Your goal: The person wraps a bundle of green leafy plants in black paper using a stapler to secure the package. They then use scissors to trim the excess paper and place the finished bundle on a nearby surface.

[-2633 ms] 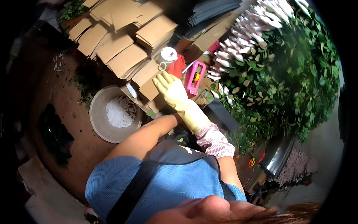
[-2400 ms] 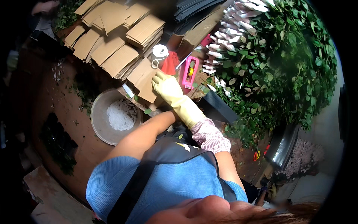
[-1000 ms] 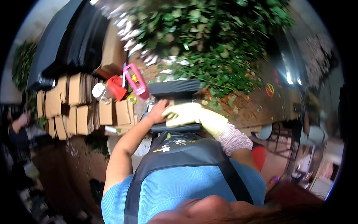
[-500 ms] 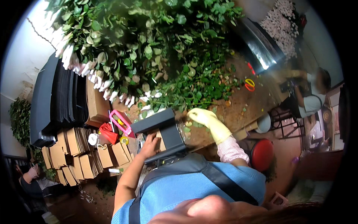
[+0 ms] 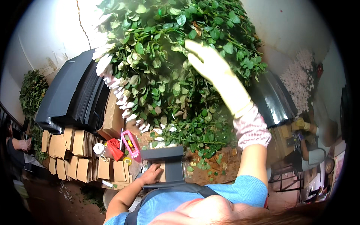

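My right hand, in a pale yellow rubber glove with a pink patterned sleeve, is stretched out with fingers apart over a big heap of leafy green stems with wrapped white flower heads along its left side. It holds nothing. My left hand is bare and rests on a dark grey tray-like holder in front of my chest, its fingers curled on the holder's left edge.
A stack of black sheets lies left of the heap. Folded brown cardboard pieces sit below it, beside a pink tool, a red item and a tape roll. Other people sit at far left and right.
The view has swung from the cardboard and a grey bowl up to the leafy heap. My gloved right hand has risen from beside the dark holder up over the leaves; my left stays on the holder.
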Available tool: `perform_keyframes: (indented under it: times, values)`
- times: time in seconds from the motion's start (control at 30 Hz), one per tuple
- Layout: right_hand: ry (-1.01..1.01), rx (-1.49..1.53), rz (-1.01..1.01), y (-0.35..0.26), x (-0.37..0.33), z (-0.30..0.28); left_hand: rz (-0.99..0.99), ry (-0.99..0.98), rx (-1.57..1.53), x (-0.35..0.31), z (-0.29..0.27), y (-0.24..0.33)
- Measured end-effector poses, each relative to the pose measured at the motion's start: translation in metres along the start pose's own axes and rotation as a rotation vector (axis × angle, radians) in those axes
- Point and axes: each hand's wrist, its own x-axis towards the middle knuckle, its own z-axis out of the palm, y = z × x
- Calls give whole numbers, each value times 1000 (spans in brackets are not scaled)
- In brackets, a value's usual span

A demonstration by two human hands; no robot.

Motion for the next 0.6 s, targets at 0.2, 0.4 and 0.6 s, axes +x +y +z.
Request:
perform_keyframes:
  times: [0.2,0.4,0.6]
  values:
    - [314,-664,-193,-10,168,-27,55,4,-20,14,0,-4]
    - [273,-830,57,-20,247,-34,53,46,-48,2,13,-11]
    - [120,-821,122,-9,264,-28,38,81,-29,2,25,-19]
